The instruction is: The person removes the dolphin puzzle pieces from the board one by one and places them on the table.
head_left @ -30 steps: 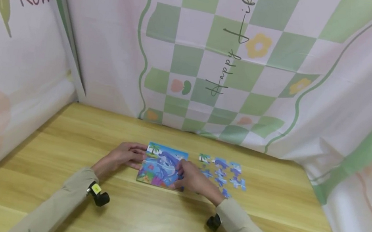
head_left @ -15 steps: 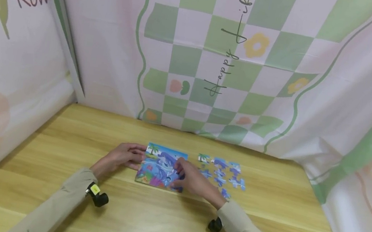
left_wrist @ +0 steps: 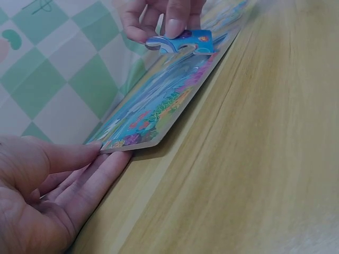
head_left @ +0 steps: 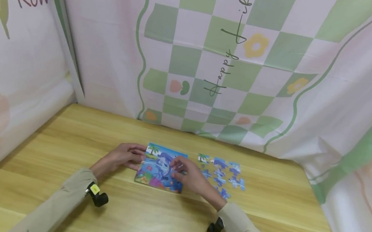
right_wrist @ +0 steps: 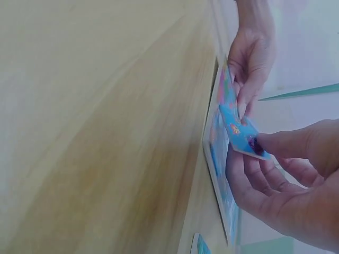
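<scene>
A jigsaw puzzle board [head_left: 152, 176] with a dolphin sea scene lies flat on the table. At its left edge my left hand [head_left: 121, 156] holds the board, the thumb [left_wrist: 79, 157] at the rim and the fingers at its side and underside. My right hand [head_left: 194, 178] is over the board's right part. Between its thumb and fingers it pinches a blue puzzle piece [left_wrist: 200, 43], tilted and raised off the board. The right wrist view shows the same puzzle piece [right_wrist: 239, 132] with orange and purple spots. In the head view the right fingers mostly hide it.
Several loose puzzle pieces [head_left: 219, 173] lie to the right of the board, partly behind the right hand. The wooden table [head_left: 155, 223] meets a checkered curtain [head_left: 204, 111] at the back. Curtains also stand at both sides.
My right hand has shifted slightly left and up over the board with its fingers lifting, uncovering the lower right corner. The left hand stays at the left edge.
</scene>
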Motion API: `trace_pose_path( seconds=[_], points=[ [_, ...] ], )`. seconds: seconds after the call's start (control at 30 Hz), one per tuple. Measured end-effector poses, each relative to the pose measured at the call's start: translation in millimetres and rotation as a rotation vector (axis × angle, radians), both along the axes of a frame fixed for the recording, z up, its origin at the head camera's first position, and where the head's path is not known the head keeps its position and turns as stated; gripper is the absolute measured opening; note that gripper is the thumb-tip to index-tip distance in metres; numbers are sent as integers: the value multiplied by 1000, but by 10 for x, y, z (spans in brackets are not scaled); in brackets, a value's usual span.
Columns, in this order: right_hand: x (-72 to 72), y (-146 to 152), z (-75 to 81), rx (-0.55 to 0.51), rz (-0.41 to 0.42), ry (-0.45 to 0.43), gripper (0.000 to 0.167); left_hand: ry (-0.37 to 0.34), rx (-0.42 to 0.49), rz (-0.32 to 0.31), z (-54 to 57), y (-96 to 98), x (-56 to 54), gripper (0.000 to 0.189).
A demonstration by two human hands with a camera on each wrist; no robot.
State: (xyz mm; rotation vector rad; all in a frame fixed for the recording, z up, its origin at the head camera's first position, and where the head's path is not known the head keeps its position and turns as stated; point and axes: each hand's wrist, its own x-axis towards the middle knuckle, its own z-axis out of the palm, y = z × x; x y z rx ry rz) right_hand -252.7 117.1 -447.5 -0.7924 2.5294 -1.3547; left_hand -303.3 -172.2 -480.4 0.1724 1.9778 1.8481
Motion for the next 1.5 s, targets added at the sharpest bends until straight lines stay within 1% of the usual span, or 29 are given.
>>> trace_pose_path(
  seconds=[0.17, 0.43, 0.57, 0.7, 0.8, 0.93, 1.07, 1.2, 1.3, 1.5],
  points=[
    [13, 0, 34, -36, 3, -55, 18, 0, -3, 4, 1, 3, -5, 52],
    [15, 30, 14, -78, -27, -136, 24, 1, 24, -3, 4, -5, 12, 52],
    [25, 76, -1, -91, -46, -150, 26, 1, 26, -6, 3, -1, 14, 52],
    [41, 142, 8, -87, -76, -155, 27, -9, 9, 7, 9, 11, 13, 52],
    [54, 211, 16, -92, -89, -165, 28, -25, -4, 29, 11, 18, 11, 52],
    [65, 332, 1, -120, -95, -171, 30, -32, 0, 30, 4, 19, 8, 53],
    [71, 432, 16, -145, -103, -187, 31, -39, 12, 23, -12, -10, 1, 54],
    [93, 553, 66, -134, -126, -191, 31, -25, -4, 11, -12, -20, -4, 54],
    [110, 663, 105, -131, -148, -178, 32, -15, -10, -6, 1, -29, -7, 54],
    [120, 915, 132, -154, -195, -196, 37, -15, 2, -31, 10, -63, -7, 55]
  ],
)
